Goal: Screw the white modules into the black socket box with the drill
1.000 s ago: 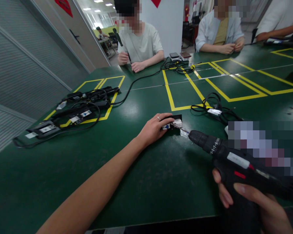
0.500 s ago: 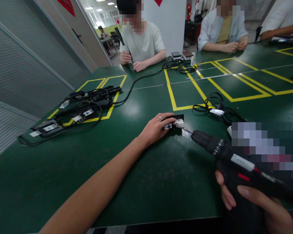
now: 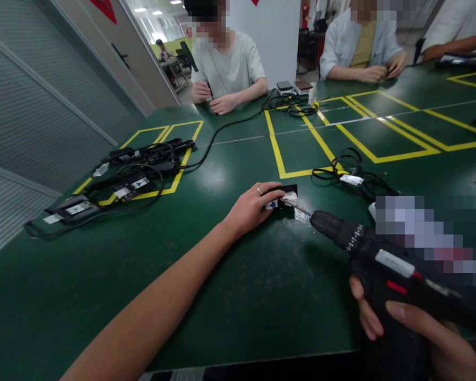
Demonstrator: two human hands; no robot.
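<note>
Black box point(image 3: 284, 198) lay on the green table point(image 3: 238, 275), its white label too small to read. The left hand point(image 3: 250, 209) pressed down on it with fingers laid flat. The right hand point(image 3: 400, 328) gripped the drill point(image 3: 381, 259), its bit at the box's right end, unchanged from before.

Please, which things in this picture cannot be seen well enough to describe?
Head view, black unit: near part hidden under the left hand.
Head view, drill bit tip: too small, lost in glare.
Head view, right hand: mostly behind the drill, cut off by the bottom edge.
Head view, labels on the adapters: too small to read.
</note>
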